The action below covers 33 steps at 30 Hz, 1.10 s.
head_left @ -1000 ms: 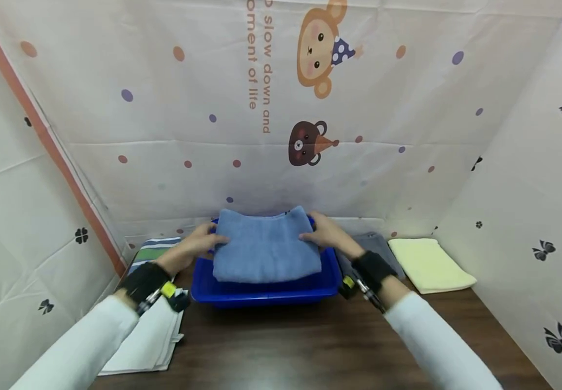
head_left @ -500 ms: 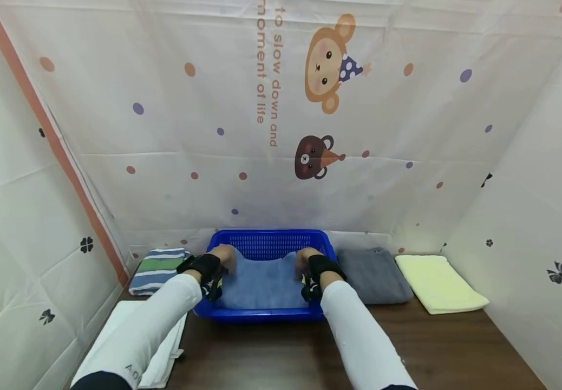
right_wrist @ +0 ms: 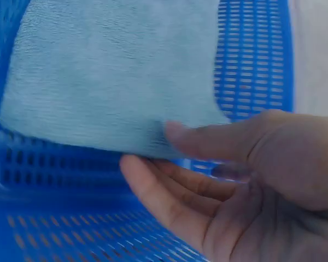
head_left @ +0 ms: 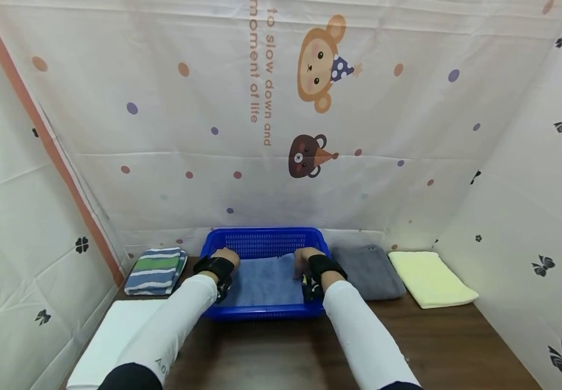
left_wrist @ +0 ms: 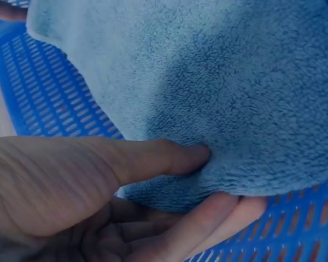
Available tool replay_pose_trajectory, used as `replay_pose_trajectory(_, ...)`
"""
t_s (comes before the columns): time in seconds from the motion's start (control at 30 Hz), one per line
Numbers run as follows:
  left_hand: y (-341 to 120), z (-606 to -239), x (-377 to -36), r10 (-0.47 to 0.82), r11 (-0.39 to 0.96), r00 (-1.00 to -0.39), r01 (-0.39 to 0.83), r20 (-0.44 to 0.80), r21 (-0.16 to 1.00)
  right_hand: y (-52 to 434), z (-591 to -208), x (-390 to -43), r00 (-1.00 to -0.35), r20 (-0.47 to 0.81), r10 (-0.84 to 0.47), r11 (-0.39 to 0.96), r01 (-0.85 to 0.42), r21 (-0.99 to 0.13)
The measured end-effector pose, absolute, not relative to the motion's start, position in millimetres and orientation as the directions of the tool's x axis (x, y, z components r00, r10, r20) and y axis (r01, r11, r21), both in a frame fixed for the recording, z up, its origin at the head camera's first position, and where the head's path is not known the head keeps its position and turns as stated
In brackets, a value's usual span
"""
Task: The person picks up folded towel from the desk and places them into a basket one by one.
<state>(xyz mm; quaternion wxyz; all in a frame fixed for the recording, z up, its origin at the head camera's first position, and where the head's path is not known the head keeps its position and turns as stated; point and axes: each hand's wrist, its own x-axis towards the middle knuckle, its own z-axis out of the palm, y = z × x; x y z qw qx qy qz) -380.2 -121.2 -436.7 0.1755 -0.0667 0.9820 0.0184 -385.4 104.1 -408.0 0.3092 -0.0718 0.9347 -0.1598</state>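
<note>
A folded blue towel (head_left: 267,281) lies low inside a blue slotted plastic basket (head_left: 281,312) in the head view. My left hand (head_left: 228,256) holds the towel's left side. In the left wrist view the left thumb presses on the fluffy cloth (left_wrist: 235,109), with the fingers under its edge. At the other side, my right hand (head_left: 305,257) pinches the towel, thumb above and fingers below the edge, as the right wrist view shows. Slotted basket walls (right_wrist: 257,60) surround the cloth there. From the head view, the fingertips of both hands are mostly hidden.
Left of the basket lie a striped blue, green and white towel (head_left: 156,272) and, nearer, a white folded cloth (head_left: 110,336). To the right are a grey folded towel (head_left: 368,272) and a pale yellow one (head_left: 429,279). A printed curtain (head_left: 261,189) hangs behind the brown table (head_left: 271,357).
Both hands have lowered the blue towel from above the basket down into it. Over the last half second the hands and towel have shifted only slightly.
</note>
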Motion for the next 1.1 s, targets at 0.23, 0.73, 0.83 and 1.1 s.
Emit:
replay_pose_trajectory(0.23, -157.4, -395.9, -340.0, 0.051, 0.988, -0.997, 0.042, -0.058, 0.149, 134.6, -375.7, -367.2, -0.864, -0.251, -0.437, 0.863, -0.323, -0.389)
replay_pose_trajectory(0.73, -212.8, -465.4, -279.6, -0.165, 0.899, -0.909, 0.02, 0.382, 0.437, 205.3, -449.9, -279.2, -0.66, 0.465, -0.59, 0.617, -0.74, -0.268)
replay_pose_trajectory(0.83, -213.9, -466.4, -278.2, -0.164, 0.912, -0.892, 0.026, 0.422, 0.41, 202.3, -459.5, -275.9, -0.648, 0.518, -0.559, 0.613, -0.743, -0.268)
replay_pose_trajectory(1.1, -213.6, -464.0, -275.3, -0.171, 0.909, -0.916, -0.006, 0.362, 0.416, 216.3, -464.9, -285.8, -0.636, 0.571, -0.52, 0.553, -0.76, -0.342)
